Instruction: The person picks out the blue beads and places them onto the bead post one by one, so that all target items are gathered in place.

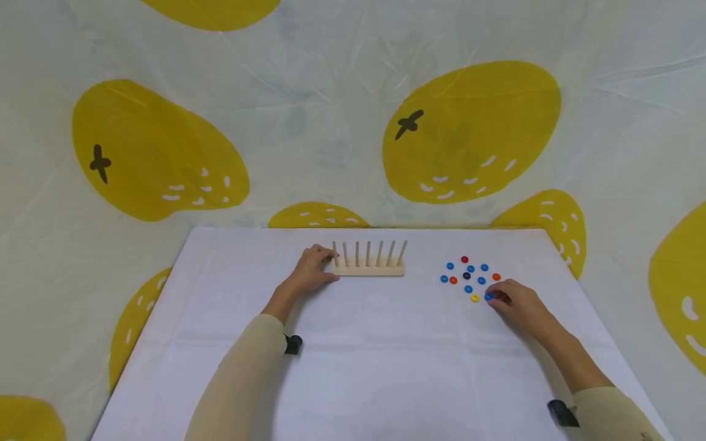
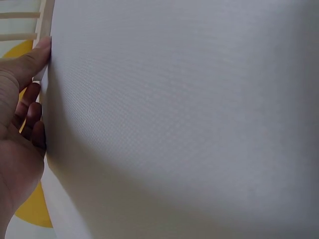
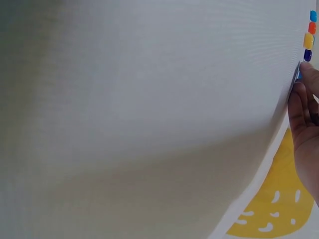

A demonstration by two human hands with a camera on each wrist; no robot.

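Note:
A wooden rack (image 1: 368, 268) with a row of several upright pegs stands near the table's far edge. My left hand (image 1: 311, 269) holds its left end, thumb at the front and fingers around behind. In the left wrist view the thumb (image 2: 37, 57) lies along the wooden base (image 2: 46, 17). Off to the right, my right hand (image 1: 518, 306) pinches a blue ring bead (image 1: 488, 296) between thumb and fingertips, low over the table. The fingers mostly cover that bead in the right wrist view. Just left of it lies a yellow bead (image 1: 475, 298).
Loose beads lie scattered on the white tabletop (image 1: 386, 355) beyond the right hand: several blue ones (image 1: 468, 289), a dark purple one (image 1: 466, 275), and red or orange ones (image 1: 496, 277). Behind the table hangs a cloth (image 1: 320, 122) printed with yellow fruit.

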